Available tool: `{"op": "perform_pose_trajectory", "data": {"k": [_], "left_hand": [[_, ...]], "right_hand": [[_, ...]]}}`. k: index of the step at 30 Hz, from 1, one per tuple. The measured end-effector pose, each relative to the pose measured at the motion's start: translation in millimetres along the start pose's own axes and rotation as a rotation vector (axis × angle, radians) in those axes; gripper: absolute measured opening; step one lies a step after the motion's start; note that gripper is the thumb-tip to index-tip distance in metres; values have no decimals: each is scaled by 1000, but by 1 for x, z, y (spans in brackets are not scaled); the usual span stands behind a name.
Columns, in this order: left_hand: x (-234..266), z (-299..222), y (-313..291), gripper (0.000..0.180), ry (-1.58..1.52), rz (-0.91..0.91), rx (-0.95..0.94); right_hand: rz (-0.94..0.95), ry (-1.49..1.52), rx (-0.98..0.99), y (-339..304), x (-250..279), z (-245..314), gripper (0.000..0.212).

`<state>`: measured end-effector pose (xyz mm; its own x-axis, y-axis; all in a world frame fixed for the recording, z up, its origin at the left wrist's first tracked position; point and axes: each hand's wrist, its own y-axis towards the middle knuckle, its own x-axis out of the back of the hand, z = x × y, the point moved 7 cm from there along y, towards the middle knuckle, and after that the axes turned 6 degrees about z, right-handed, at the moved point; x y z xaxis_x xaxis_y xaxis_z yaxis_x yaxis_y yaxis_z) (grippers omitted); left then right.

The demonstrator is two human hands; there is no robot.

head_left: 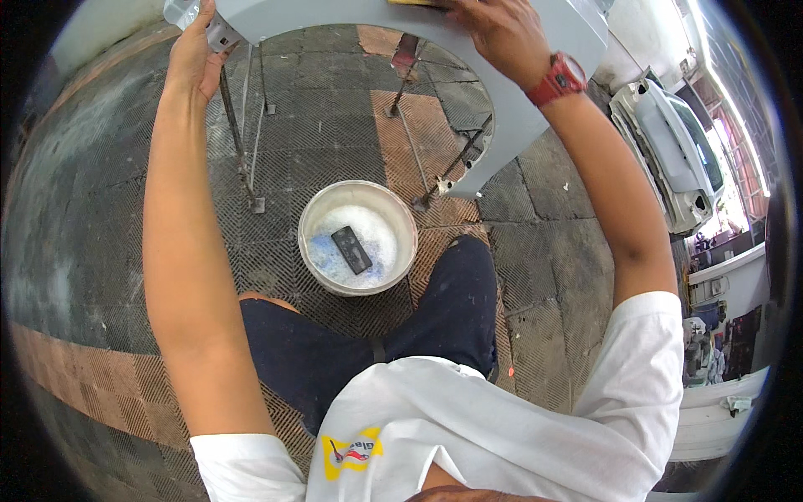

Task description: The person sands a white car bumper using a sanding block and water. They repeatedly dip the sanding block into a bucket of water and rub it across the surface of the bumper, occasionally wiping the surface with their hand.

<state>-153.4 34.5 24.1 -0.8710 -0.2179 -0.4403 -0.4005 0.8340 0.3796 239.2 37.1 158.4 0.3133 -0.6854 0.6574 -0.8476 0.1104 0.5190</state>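
A light grey car fender (535, 109) with a large wheel arch spans the top of the view, propped on a metal stand (238, 134). At the fender's left end my left hand (196, 63) grips its bracket-like edge, the fingers closed round it. My right hand (500, 38), with a red watch (559, 79) at the wrist, lies over the fender's upper face. Under its fingertips is a thin yellow pad (418, 2), cut off by the top edge of the picture. Below the arch, a white bucket (308, 263) holds foamy water with a black rectangular block (351, 250) in it.
The bucket stands on ribbed floor tiles (276, 167) just ahead of my knees. The stand's legs spread behind it. A silver car body part with a window (669, 142) stands at the far right, near shelves and a white ledge (719, 410).
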Motion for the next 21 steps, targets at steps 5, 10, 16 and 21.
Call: {"op": "perform_pose_trajectory", "data": {"k": [5, 10, 16, 21], "left_hand": [[-14, 1, -4, 76, -31, -11, 0], [-3, -1, -5, 78, -23, 21, -1], [-14, 8, -4, 82, -20, -5, 5], [0, 2, -5, 76, -12, 9, -9]], "right_hand": [[-83, 12, -57, 58, 11, 1, 47], [54, -4, -15, 25, -4, 28, 48], [-60, -4, 6, 76, -3, 20, 47], [51, -85, 38, 49, -16, 53, 57]]}}
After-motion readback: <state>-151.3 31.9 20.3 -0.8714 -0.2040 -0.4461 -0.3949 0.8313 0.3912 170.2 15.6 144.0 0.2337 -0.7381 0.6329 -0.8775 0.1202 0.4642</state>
